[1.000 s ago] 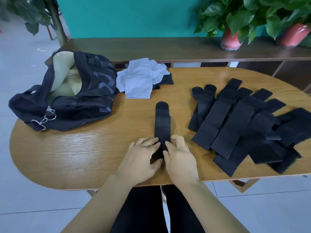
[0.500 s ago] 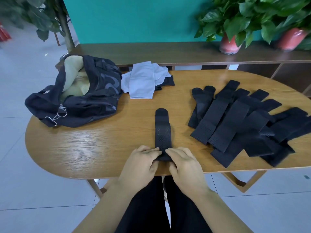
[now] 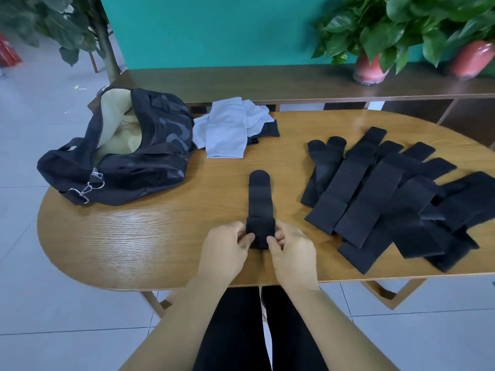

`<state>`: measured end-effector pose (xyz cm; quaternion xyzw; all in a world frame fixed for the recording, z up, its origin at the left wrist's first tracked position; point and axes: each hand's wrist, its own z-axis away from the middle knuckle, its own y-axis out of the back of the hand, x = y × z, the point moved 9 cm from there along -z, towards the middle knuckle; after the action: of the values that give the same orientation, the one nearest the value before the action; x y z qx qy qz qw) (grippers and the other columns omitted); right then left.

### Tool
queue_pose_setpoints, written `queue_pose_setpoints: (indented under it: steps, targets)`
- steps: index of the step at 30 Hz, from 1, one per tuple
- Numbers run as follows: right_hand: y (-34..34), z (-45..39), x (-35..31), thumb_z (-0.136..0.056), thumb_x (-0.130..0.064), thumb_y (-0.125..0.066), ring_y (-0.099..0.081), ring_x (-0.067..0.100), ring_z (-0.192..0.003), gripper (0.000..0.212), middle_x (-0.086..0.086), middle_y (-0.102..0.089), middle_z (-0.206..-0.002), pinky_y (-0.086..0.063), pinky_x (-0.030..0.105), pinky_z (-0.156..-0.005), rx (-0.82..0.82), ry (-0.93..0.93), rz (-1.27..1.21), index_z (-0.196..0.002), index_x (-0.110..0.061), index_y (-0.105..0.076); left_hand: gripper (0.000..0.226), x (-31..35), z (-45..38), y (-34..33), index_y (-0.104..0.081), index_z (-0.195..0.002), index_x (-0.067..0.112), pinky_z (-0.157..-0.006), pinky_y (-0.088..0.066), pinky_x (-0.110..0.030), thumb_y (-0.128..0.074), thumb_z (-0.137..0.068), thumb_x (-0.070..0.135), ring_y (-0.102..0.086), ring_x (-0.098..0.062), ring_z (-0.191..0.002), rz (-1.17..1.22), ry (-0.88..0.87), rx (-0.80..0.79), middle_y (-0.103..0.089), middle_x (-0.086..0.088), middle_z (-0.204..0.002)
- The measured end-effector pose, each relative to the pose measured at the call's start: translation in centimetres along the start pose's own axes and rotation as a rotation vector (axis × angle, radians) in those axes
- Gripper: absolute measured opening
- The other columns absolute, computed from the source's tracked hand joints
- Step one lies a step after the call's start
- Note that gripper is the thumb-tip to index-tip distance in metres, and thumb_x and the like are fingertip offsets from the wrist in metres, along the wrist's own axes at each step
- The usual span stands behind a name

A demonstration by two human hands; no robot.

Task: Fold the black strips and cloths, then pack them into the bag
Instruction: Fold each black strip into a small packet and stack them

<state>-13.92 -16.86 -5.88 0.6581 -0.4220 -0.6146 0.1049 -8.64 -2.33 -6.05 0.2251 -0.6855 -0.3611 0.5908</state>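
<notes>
One black perforated strip (image 3: 259,195) lies lengthwise in the middle of the oval wooden table (image 3: 139,236), its rounded end pointing away from me. Its near end is folded up over itself. My left hand (image 3: 226,250) pinches the left side of that fold and my right hand (image 3: 290,253) pinches the right side. A heap of several black strips (image 3: 385,194) is spread over the right half of the table. The black bag (image 3: 128,162) sits open at the far left, showing a pale lining. Pale blue cloths (image 3: 230,129) lie beside it on a black cloth (image 3: 270,129).
A dark wooden bench (image 3: 267,81) runs behind the table and carries two potted plants in pink pots (image 3: 368,65). A teal wall stands behind. Another plant is at the far left over the tiled floor. My legs show under the table's near edge.
Both hands lifted the strip's near end and rolled it forward into a fold; before, they lay flat on it. The camera view shifted slightly.
</notes>
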Motion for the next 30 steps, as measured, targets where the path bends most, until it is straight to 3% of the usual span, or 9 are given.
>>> queue_pose_setpoints:
  steps: [4, 7, 11, 15, 19, 22, 24, 27, 30]
  targets:
    - [-0.4, -0.4, 0.0, -0.092, -0.015, -0.060, -0.050, 0.008, -0.079, 0.040, 0.002, -0.059, -0.103, -0.047, 0.025, -0.073, -0.029, 0.009, 0.050, -0.132, -0.013, -0.055, 0.023, -0.1, -0.5, -0.1, -0.067, -0.104, 0.015, -0.078, -0.052, -0.030, -0.061, -0.092, 0.034, -0.065, -0.014, -0.089, -0.039, 0.032, -0.010, -0.070, 0.003, -0.097]
    - [-0.5, -0.4, -0.5, -0.090, -0.013, -0.063, -0.060, 0.018, -0.077, 0.039, 0.006, -0.059, -0.110, -0.051, 0.030, -0.066, -0.032, 0.057, 0.105, -0.129, -0.013, -0.059, 0.030, 0.1, -0.7, 0.1, -0.061, -0.115, 0.017, -0.077, -0.053, -0.031, -0.063, -0.091, 0.034, -0.064, -0.015, -0.087, -0.070, 0.016, 0.005, -0.068, 0.001, -0.096]
    - [-0.9, -0.3, -1.6, -0.078, -0.004, -0.073, -0.057, 0.021, -0.056, 0.031, 0.007, -0.058, -0.097, -0.044, 0.026, -0.043, -0.020, 0.204, 0.203, -0.109, -0.007, -0.069, 0.043, 0.9, -0.5, -0.3, -0.053, -0.132, 0.022, -0.079, -0.052, -0.033, -0.064, -0.090, 0.028, -0.060, -0.016, -0.089, -0.119, -0.087, 0.016, -0.058, 0.000, -0.108]
    - [-1.1, -0.7, -2.2, -0.069, 0.000, -0.077, -0.053, 0.021, -0.052, 0.015, 0.009, -0.057, -0.091, -0.040, 0.024, -0.037, -0.022, 0.281, 0.315, -0.082, -0.005, -0.069, 0.035, 2.3, -0.2, -0.5, -0.064, -0.124, 0.012, -0.088, -0.048, -0.037, -0.064, -0.090, 0.016, -0.053, -0.025, -0.110, -0.237, -0.281, 0.040, -0.051, -0.006, -0.124]
    - [-1.2, -0.9, -3.0, -0.071, -0.002, -0.066, -0.058, 0.029, -0.070, 0.003, 0.012, -0.061, -0.094, -0.049, 0.034, -0.048, -0.068, 0.396, 0.386, -0.074, -0.004, -0.065, 0.041, 3.0, 0.3, -1.4, -0.048, -0.141, 0.015, -0.100, -0.031, -0.029, -0.042, -0.101, 0.022, -0.038, -0.017, -0.127, -0.383, -0.365, -0.080, -0.041, 0.004, -0.143]
    - [-1.7, -0.7, -3.1, -0.078, -0.010, -0.048, -0.057, 0.029, -0.088, 0.017, 0.008, -0.059, -0.102, -0.051, 0.040, -0.072, -0.221, 0.398, 0.441, -0.082, -0.005, -0.064, 0.051, 3.1, 0.7, -1.0, -0.045, -0.143, 0.013, -0.106, -0.030, -0.027, -0.047, -0.097, 0.035, -0.036, -0.014, -0.129, -0.385, -0.391, -0.156, -0.039, 0.006, -0.146]
    - [-1.7, -0.1, -2.7, -0.084, -0.017, -0.046, -0.048, 0.022, -0.103, 0.022, 0.002, -0.052, -0.115, -0.043, 0.034, -0.089, -0.351, 0.367, 0.460, -0.097, -0.007, -0.061, 0.057, 3.1, 1.3, -0.9, -0.045, -0.143, 0.012, -0.109, -0.031, -0.027, -0.054, -0.092, 0.036, -0.036, -0.014, -0.130, -0.395, -0.411, -0.218, -0.040, 0.006, -0.145]
    - [-1.2, 1.8, -2.8, -0.082, -0.024, -0.049, -0.043, 0.019, -0.111, 0.035, -0.001, -0.046, -0.124, -0.039, 0.029, -0.095, -0.407, 0.404, 0.445, -0.113, -0.011, -0.057, 0.052, 3.3, 2.2, -0.5, -0.050, -0.140, 0.013, -0.107, -0.034, -0.025, -0.055, -0.089, 0.024, -0.038, -0.013, -0.129, -0.376, -0.434, -0.232, -0.045, 0.005, -0.143]
    - [-0.4, 3.0, -2.3, -0.083, -0.011, -0.053, -0.049, 0.020, -0.111, 0.039, 0.000, -0.053, -0.123, -0.041, 0.026, -0.092, -0.334, 0.387, 0.317, -0.121, -0.009, -0.061, 0.047, 3.1, 2.9, 0.0, -0.053, -0.138, 0.018, -0.104, -0.030, -0.015, -0.050, -0.091, 0.015, -0.040, -0.008, -0.128, -0.309, -0.410, -0.208, -0.049, 0.011, -0.140]
